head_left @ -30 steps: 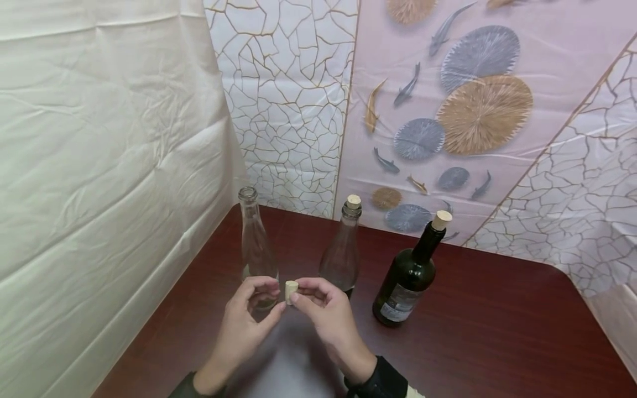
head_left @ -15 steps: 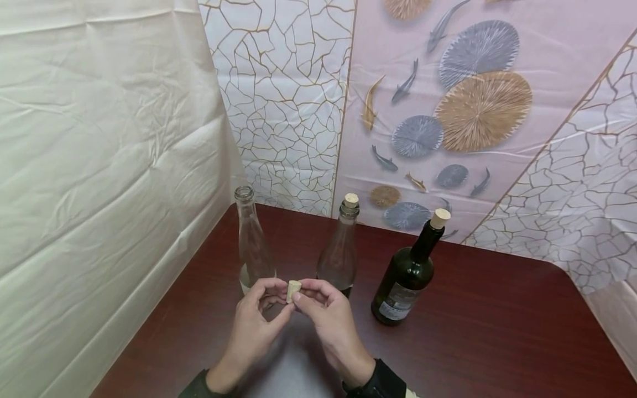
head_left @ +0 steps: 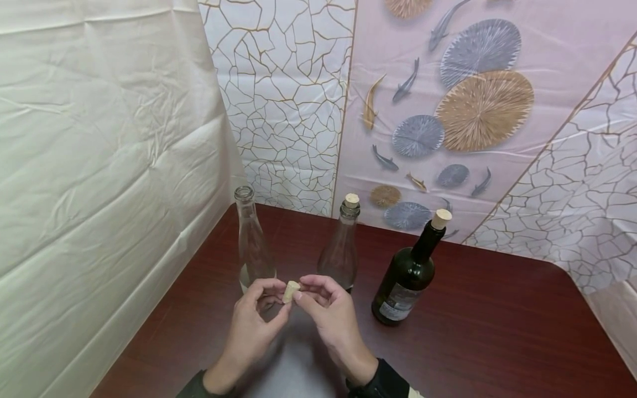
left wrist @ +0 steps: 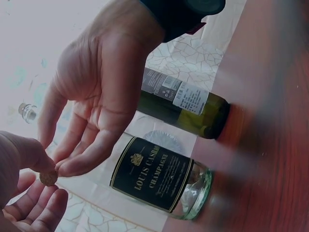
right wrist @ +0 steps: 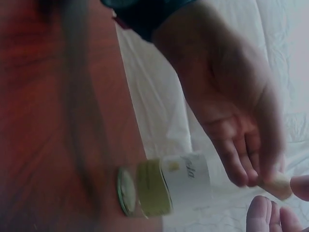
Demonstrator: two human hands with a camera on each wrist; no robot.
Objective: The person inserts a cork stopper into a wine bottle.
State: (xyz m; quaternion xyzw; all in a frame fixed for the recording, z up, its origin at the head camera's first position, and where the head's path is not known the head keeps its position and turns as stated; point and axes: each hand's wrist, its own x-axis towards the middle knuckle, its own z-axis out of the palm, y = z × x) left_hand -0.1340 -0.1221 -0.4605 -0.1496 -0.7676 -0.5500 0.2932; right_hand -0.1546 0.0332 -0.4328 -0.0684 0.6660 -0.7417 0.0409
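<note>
A small pale cork (head_left: 291,291) is held up between both hands, its top tilted slightly to the right in the head view. My left hand (head_left: 254,320) pinches it from the left with thumb and index finger. From the other side the thumb of my right hand (head_left: 333,320) meets the cork, its index finger curled close behind. In the left wrist view the cork (left wrist: 48,178) shows end-on among the fingertips; in the right wrist view the cork (right wrist: 277,186) is slightly blurred. Behind the left hand stands an uncorked clear bottle (head_left: 252,237).
A second clear bottle (head_left: 343,243), cork in its mouth, stands behind my right hand; its black label (left wrist: 152,173) reads Champagne. To its right is a corked dark green bottle (head_left: 410,276). All stand on the reddish-brown table (head_left: 478,331), with a cream cloth (head_left: 124,166) hanging at the left.
My left hand has moved right to the cork, where its fingertips now grip it. The cork has tilted, and over the last half second it has shifted slightly left.
</note>
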